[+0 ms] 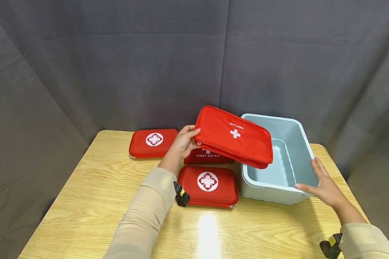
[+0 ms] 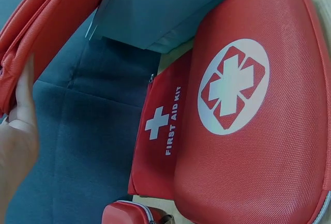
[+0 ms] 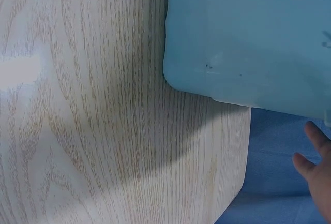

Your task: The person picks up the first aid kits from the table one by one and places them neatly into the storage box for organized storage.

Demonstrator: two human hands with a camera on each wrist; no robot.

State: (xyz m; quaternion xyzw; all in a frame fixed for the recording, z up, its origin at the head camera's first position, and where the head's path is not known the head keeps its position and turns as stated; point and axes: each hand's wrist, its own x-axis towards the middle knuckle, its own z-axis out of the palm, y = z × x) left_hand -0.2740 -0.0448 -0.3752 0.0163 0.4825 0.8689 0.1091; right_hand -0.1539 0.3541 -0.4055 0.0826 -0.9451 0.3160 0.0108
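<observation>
Red fabric pouch (image 1: 235,144), white-crossed, is held tilted in the air; I find its left end pinched by the left hand (image 1: 182,143), its right end above the pale blue bin (image 1: 269,194). I record the right hand (image 1: 327,189) spread at the bin's near right corner. Two red cases (image 1: 207,187) and a flat kit (image 1: 209,158) lie left of it on the tabletop (image 1: 90,205).

A red rectangular fabric pouch (image 1: 234,140) with a white cross (image 1: 235,133) tilts above the left side of an open-topped pale-blue plastic bin (image 1: 265,192)
</observation>
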